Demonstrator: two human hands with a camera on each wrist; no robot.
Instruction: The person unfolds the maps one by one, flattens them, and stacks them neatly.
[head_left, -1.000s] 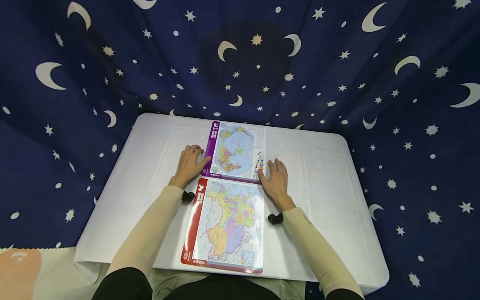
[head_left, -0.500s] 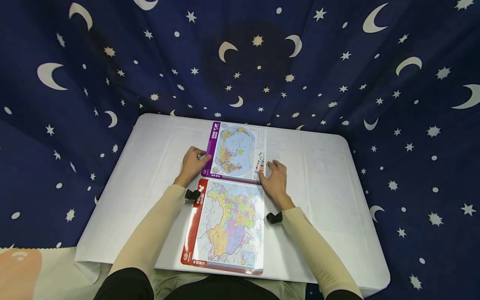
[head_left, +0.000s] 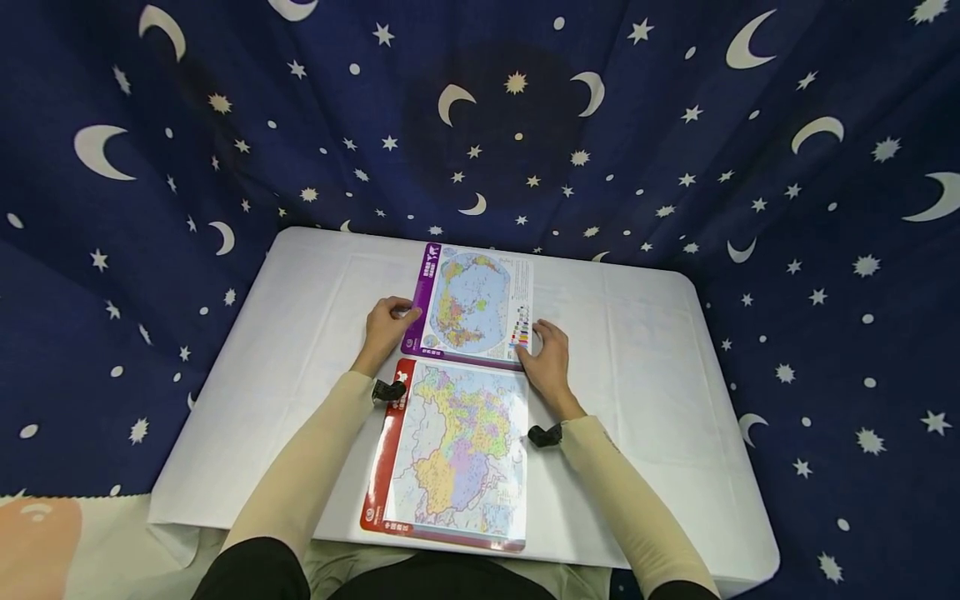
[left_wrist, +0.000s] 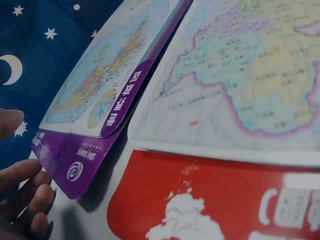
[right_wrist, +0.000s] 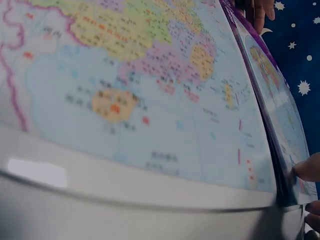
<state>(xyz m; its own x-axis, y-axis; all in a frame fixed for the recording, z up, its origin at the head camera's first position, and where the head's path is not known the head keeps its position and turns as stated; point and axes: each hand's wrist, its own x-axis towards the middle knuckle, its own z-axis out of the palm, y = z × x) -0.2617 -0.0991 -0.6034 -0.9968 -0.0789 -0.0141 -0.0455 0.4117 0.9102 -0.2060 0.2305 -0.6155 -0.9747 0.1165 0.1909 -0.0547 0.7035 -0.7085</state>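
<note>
A world map sheet with a purple border lies at the back of the table. My left hand holds its left edge, thumb near the top side and fingers curled at the rim, as the left wrist view shows. There the purple corner stands a little off the table, with a shadow beneath. At the right edge my right hand pinches the same sheet, its thumb on top and the other fingers at the rim. A second map sheet, red-bordered, lies flat nearer the person.
Both sheets lie on a white-covered table. A dark blue curtain with moons and stars hangs behind and at the sides. Black wrist cameras sit at both wrists, the left one above the red border.
My left fingers have drawn in from a spread pose and curled at the purple edge. My right fingers have closed slightly toward the right edge. The sheets have hardly moved.
</note>
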